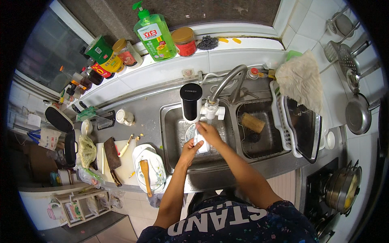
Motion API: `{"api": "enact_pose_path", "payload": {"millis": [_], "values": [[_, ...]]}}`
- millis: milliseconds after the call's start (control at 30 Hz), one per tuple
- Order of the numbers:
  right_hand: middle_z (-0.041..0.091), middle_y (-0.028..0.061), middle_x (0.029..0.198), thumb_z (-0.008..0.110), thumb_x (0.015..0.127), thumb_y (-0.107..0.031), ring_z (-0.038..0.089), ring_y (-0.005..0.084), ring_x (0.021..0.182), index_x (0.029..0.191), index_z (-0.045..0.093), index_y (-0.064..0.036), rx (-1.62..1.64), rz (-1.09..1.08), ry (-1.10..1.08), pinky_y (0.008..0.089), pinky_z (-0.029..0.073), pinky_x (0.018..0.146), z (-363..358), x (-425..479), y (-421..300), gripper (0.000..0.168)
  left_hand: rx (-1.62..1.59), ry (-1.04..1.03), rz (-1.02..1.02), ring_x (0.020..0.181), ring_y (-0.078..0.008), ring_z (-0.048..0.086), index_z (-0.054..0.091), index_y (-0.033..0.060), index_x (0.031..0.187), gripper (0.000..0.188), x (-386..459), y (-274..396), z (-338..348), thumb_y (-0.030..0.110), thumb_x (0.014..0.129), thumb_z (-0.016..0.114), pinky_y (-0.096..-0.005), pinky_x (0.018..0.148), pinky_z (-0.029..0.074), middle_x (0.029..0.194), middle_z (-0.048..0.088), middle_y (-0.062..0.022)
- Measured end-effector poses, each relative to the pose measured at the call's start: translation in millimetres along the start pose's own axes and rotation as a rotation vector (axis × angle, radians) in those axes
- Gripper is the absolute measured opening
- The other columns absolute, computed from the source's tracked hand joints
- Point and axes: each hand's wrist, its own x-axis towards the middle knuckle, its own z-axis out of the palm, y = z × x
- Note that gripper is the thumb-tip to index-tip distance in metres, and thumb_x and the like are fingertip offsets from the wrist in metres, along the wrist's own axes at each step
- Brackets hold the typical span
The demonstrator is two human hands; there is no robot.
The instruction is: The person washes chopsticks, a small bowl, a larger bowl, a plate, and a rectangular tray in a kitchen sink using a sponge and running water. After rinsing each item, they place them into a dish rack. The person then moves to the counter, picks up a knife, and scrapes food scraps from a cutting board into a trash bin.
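Over the left basin of a steel double sink (170,133), my left hand (190,149) grips a white bowl (204,146) by its near left side. My right hand (208,133) is at the bowl's upper rim, under the faucet, its fingers partly hidden; whether it grips the bowl is unclear. A patterned plate (190,130) shows behind the bowl in the basin. Just above my hands stands a white faucet attachment (211,110) with a black-topped heater unit (191,103). The right basin holds a tan loofah or sponge (253,122) and a dark scouring pad (253,136).
Left of the sink lie floral dishes (156,170) with a wooden spatula (145,176), then a cutting board (126,162) with a cleaver (112,153). A dish rack (281,121) stands right. A green soap bottle (155,38) and jars line the sill. A steel pot (342,188) sits lower right.
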Motion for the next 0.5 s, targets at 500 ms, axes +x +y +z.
{"api": "enact_pose_path", "payload": {"millis": [500], "values": [[0.044,0.0226,0.122,0.044,0.088,-0.015,0.037,0.0359,0.118,0.12,0.044,0.001,-0.29,-0.251,0.379,0.0441,0.026,0.1,43.0,-70.1,-19.2,0.036,-0.823,0.318,0.011,0.102,-0.0207,0.055,0.047,-0.0012,0.114,0.034,-3.1,-29.1,-14.1,0.019,0.087,0.052,-0.0351,0.091,0.044,0.112,0.056,-0.0111]]}}
